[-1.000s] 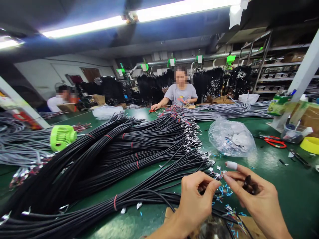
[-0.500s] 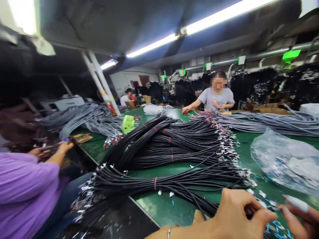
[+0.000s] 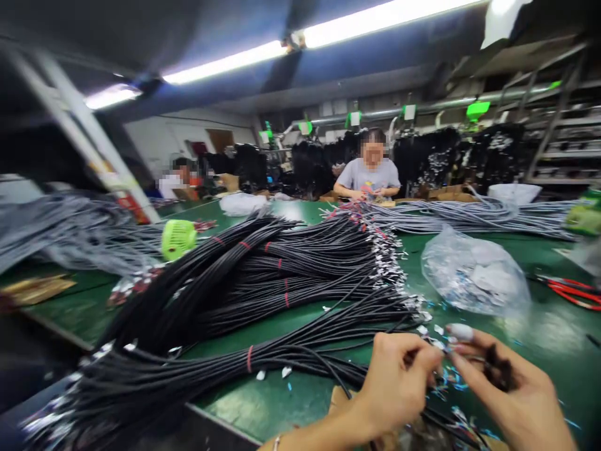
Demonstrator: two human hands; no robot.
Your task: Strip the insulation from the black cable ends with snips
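My left hand [image 3: 399, 376], with a bracelet at its wrist, is closed in a pinch on the end of a cable, where thin white wires show. My right hand [image 3: 509, 382] faces it; its thumb and a finger with a white fingertip cover [image 3: 460, 332] close on the same wire end. Exactly how the fingers hold the wires is too small to tell. A red-tied bundle of black cables [image 3: 206, 369] lies left of my hands, and more tied black bundles [image 3: 263, 282] are stacked behind it. Loose coloured wire ends [image 3: 451, 379] lie beneath my hands.
Right of the stack, a clear plastic bag [image 3: 479, 275] of scraps sits on the green table [image 3: 244, 407]. Red-handled pliers [image 3: 573, 291] lie farther right. A green fan [image 3: 178, 240] and grey cables [image 3: 469, 216] stand farther back. A co-worker [image 3: 369, 172] sits across the table.
The view has swung right, bringing the red-handled pliers into sight and leaving the purple-sleeved person out. My hands have come together at the wire end. The co-worker across has drawn an outstretched arm in.
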